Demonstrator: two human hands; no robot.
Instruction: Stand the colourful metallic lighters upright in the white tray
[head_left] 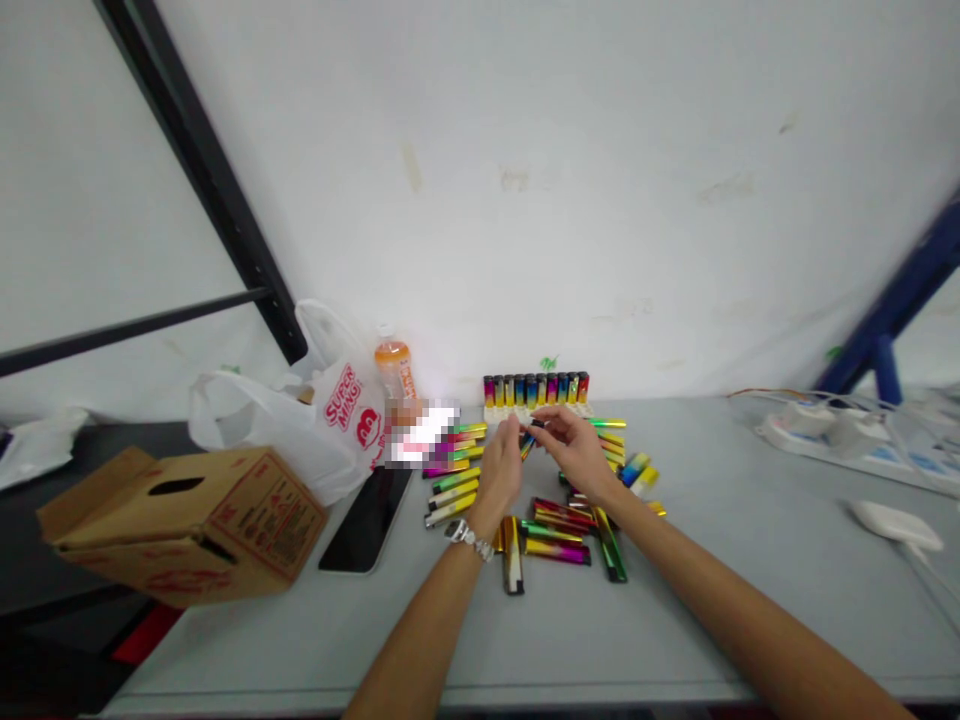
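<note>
My left hand (501,468), with a watch at the wrist, and my right hand (574,445) meet above a pile of shiny, rainbow-coloured lighters (559,528) on the grey table (720,560). Both hands pinch one small dark-tipped lighter (530,432) between their fingertips. Just behind them a white tray (537,410) holds a row of several upright lighters (535,388) against the wall. More loose lighters (454,470) lie in a rough stack left of my left hand, and a few (636,470) lie to the right.
A black phone (367,520) lies flat left of the pile. A white plastic bag (315,425) and an orange drink bottle (395,372) stand behind it, a cardboard box (187,520) at the left edge. White power strips (832,435) and a white mouse-like object (896,522) sit at right.
</note>
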